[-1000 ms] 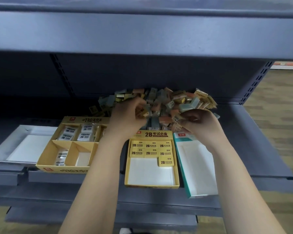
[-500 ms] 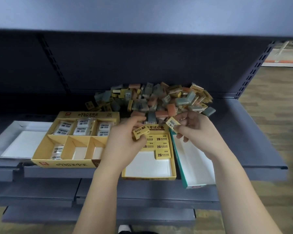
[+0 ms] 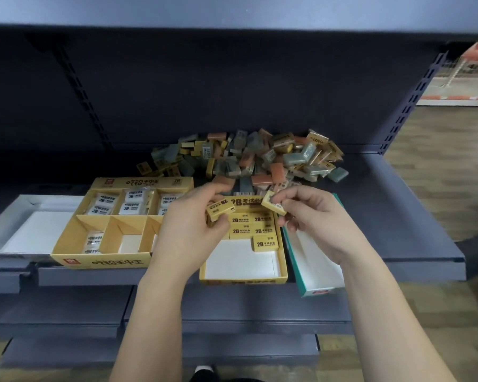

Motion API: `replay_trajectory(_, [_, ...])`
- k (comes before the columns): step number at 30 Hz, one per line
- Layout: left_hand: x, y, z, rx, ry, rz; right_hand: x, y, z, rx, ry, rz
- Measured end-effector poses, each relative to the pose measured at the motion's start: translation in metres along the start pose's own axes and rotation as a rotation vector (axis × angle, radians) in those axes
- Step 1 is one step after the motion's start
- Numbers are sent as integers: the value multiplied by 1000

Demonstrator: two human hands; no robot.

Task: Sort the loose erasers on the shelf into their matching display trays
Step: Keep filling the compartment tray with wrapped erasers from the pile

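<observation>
Left hand, right hand back from pile, each pinching eraser

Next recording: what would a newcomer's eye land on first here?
The left hand pinches one yellow eraser and the right hand a second yellow eraser, both over the back of the yellow 2B tray at centre. Behind them, a jumbled pile of loose erasers, yellow, orange and grey-green, lies on the shelf.

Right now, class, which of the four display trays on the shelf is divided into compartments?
The wide yellow tray, second from the left: it alone has inner dividers.
</observation>
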State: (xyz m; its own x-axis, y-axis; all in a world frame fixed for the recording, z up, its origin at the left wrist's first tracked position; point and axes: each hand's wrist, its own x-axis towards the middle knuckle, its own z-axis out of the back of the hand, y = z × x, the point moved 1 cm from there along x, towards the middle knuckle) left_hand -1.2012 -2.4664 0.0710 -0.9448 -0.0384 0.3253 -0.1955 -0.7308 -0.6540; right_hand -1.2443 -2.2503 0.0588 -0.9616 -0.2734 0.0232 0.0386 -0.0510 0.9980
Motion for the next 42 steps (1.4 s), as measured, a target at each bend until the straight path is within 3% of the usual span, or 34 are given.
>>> replay_trajectory(3, [-2,0,3,-5,-13,-4,-3,1,2,55,85,-3])
replay_trajectory(21, [-8,7,14,50,-35,-44,-9,5,-10,9,-121,-115])
replay_trajectory(28, [-14,8,23,62,-57,-51,-7,13,-23,204,-169,-117])
replay_trajectory(37, [-25,13,32,78,-87,-36,-4,7,-39,-122,-26,-115])
replay_trajectory(42, [-32,18,39,99,-109,-36,0,11,-57,-378,-25,-8])
